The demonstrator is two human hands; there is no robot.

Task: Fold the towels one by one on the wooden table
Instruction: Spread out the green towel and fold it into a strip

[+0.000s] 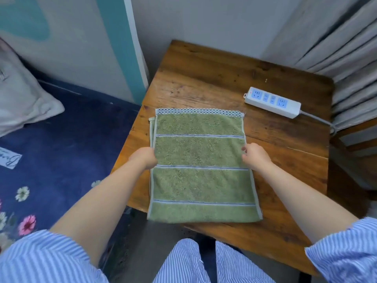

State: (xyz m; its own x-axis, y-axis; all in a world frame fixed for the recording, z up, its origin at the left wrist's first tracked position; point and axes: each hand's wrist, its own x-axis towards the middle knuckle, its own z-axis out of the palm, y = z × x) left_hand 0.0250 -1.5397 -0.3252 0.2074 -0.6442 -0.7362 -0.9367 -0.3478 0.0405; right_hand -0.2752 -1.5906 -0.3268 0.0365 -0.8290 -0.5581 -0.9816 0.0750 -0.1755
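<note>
Blue-and-white striped sleeves [346, 248] and trousers [183, 262] fill the near edge. Beyond them a green terry towel with pale stripes and a checked far hem [200, 180] lies flat, folded double, on the brown wooden bench [204, 74], its near end overhanging the bench edge. The left hand [144, 157] grips the towel's left edge with curled fingers; the right hand [255, 157] pinches its right edge. A white power strip with blue sockets [272, 102] lies well apart, near grey curtains [346, 58].
</note>
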